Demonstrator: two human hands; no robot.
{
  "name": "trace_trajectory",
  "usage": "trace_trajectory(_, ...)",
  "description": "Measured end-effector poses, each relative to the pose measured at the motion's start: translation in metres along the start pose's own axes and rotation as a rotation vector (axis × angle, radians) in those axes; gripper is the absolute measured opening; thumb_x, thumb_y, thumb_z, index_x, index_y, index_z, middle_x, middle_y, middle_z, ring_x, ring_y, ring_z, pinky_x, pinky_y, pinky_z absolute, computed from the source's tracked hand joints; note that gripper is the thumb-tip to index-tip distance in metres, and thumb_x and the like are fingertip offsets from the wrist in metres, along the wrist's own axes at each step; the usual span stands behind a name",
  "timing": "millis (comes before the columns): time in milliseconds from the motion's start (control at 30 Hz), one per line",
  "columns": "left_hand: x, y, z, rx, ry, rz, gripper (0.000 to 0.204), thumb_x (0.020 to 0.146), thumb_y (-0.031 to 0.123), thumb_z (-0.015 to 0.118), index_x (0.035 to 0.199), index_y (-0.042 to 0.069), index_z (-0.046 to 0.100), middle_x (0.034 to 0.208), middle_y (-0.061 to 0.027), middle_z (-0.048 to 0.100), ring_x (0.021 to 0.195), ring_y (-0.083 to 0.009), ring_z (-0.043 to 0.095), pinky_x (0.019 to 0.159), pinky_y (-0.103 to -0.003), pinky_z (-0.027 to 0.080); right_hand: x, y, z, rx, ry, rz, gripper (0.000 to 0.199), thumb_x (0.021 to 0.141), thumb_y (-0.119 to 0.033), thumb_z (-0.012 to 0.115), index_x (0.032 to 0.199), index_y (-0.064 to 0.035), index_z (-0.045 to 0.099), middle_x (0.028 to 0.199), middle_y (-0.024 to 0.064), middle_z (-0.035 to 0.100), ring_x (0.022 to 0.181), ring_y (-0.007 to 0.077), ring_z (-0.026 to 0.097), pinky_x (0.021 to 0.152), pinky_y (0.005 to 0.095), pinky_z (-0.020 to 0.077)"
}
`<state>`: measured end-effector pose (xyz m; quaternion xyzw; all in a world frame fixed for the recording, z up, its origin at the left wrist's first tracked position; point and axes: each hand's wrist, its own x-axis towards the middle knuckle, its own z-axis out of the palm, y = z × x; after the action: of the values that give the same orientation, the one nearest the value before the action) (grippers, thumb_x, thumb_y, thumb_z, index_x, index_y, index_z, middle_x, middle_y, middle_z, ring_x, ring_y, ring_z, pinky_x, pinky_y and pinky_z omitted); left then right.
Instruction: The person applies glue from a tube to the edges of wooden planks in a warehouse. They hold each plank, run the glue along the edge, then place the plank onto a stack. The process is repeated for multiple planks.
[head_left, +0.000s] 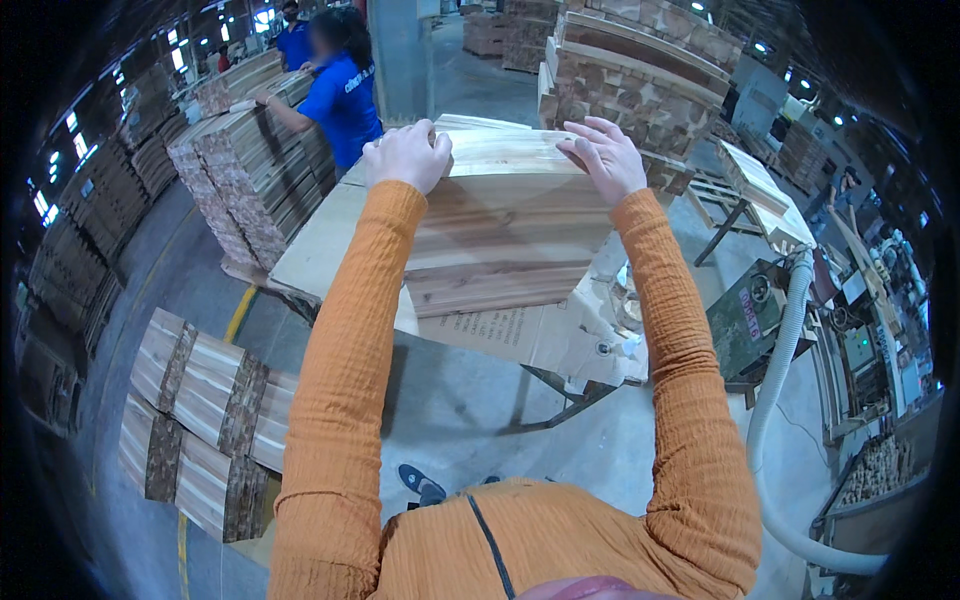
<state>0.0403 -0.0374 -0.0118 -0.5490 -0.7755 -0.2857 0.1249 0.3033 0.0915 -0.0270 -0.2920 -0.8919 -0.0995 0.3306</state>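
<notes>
A pale wooden board [510, 155] spans the far part of the worktable [312, 250] in front of me. My left hand [408, 157] is curled over its left end, fingers bent. At the other end, my right hand [608, 160] grips with thumb and fingers on the edge. Nearer to me, below that board, lie wider brown-grained boards [505, 240] side by side. They rest on a printed cardboard sheet [540, 338]. The undersides of both hands are hidden.
Stacked wood blocks [240, 180] stand at the left beside a person in blue [343, 105]. More bundled boards [200, 420] sit low at left. A tall wood stack [640, 90] rises behind the table. On the right are a green machine [752, 320] and a pale hose [770, 420].
</notes>
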Motion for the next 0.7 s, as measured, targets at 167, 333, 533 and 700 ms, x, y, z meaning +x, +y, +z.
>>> trace_trajectory(167, 0.002, 0.002, -0.003, 0.006, -0.049, -0.005, 0.039, 0.085, 0.04, 0.043, 0.102, 0.013, 0.065, 0.103, -0.009, 0.067, 0.104, -0.0252, 0.059, 0.089, -0.042, 0.037, -0.004, 0.0, -0.006, 0.072, 0.016, -0.091, 0.051, 0.098, -0.045, 0.024, 0.113, -0.0232, 0.068, 0.13, -0.0019, 0.055, 0.127, 0.0234, 0.038, 0.105, 0.0395, 0.0301)
trace_trajectory(333, 0.002, -0.002, -0.003, 0.01, -0.026, 0.013, 0.04, 0.084, 0.041, 0.044, 0.103, 0.014, 0.065, 0.102, -0.0104, 0.067, 0.101, -0.0266, 0.06, 0.086, -0.043, 0.039, 0.001, -0.01, -0.002, 0.058, 0.009, 0.016, 0.05, 0.098, -0.045, 0.024, 0.114, -0.0244, 0.067, 0.13, -0.0015, 0.056, 0.128, 0.0244, 0.038, 0.106, 0.0399, 0.0294)
trace_trajectory(533, -0.006, -0.006, -0.004, 0.01, 0.059, 0.0, 0.034, 0.08, 0.036, 0.048, 0.099, 0.017, 0.068, 0.096, -0.0125, 0.068, 0.095, -0.0313, 0.062, 0.079, -0.044, 0.042, 0.005, -0.013, -0.001, -0.029, -0.088, -0.077, 0.042, 0.098, -0.04, 0.029, 0.117, -0.0243, 0.064, 0.13, 0.0057, 0.055, 0.127, 0.031, 0.041, 0.109, 0.0404, 0.0292)
trace_trajectory(700, -0.011, -0.008, 0.001, -0.006, 0.053, 0.035, 0.042, 0.083, 0.038, 0.047, 0.112, 0.011, 0.061, 0.106, -0.0125, 0.065, 0.108, -0.0304, 0.056, 0.092, -0.048, 0.036, 0.005, -0.01, -0.006, 0.136, -0.054, -0.169, 0.047, 0.097, -0.034, 0.026, 0.121, -0.0155, 0.062, 0.136, 0.0095, 0.049, 0.131, 0.0302, 0.035, 0.111, 0.0384, 0.0236)
